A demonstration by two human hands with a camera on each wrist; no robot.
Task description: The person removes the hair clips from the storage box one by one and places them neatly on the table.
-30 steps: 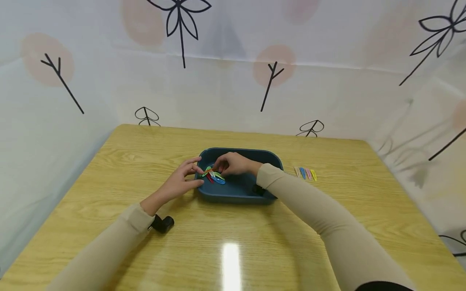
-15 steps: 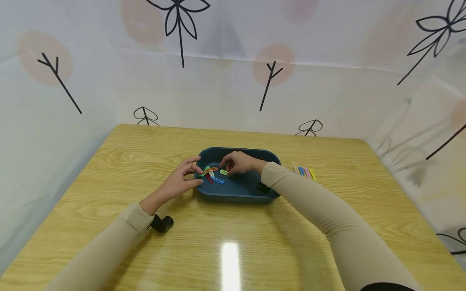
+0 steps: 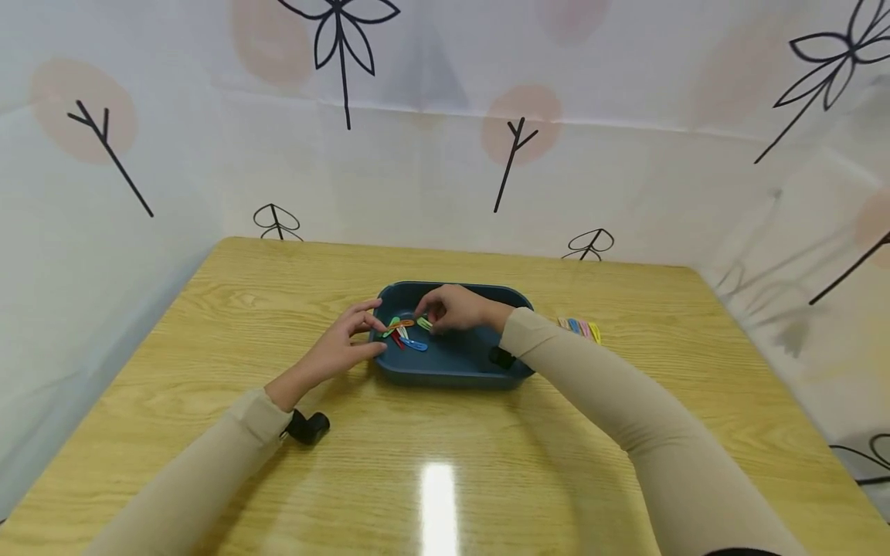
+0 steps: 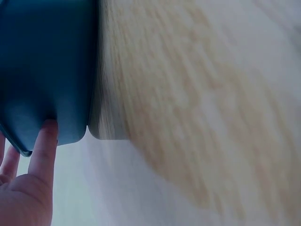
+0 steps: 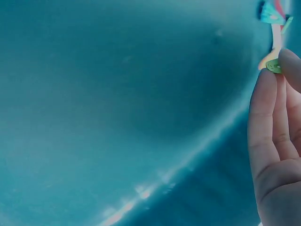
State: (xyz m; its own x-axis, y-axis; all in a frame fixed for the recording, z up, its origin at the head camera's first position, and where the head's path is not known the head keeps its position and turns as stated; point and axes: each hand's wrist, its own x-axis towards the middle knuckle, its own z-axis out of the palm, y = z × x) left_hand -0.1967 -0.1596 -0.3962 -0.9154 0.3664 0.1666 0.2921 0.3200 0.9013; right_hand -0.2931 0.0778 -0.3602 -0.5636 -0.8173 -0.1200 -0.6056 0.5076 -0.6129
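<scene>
Right hand (image 3: 455, 307): fingertips (image 5: 263, 89) are pinching a light-green hair clip (image 3: 424, 323) by its end, inside the blue tray (image 3: 459, 372). The clip is looking thin, light, springy and slick; taking it by the edges at one end seems best. Other clips (image 3: 403, 334) are lying just beside it in the tray. Left hand (image 3: 341, 347): straight fingers are pressing the tray's outer wall, steadying it on the wooden table (image 3: 243, 309). A row of clips (image 3: 580, 327) is lying right of the tray.

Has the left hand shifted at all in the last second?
No. The left hand stays at the left end of the blue tray, fingers touching its wall, just as before.
</scene>
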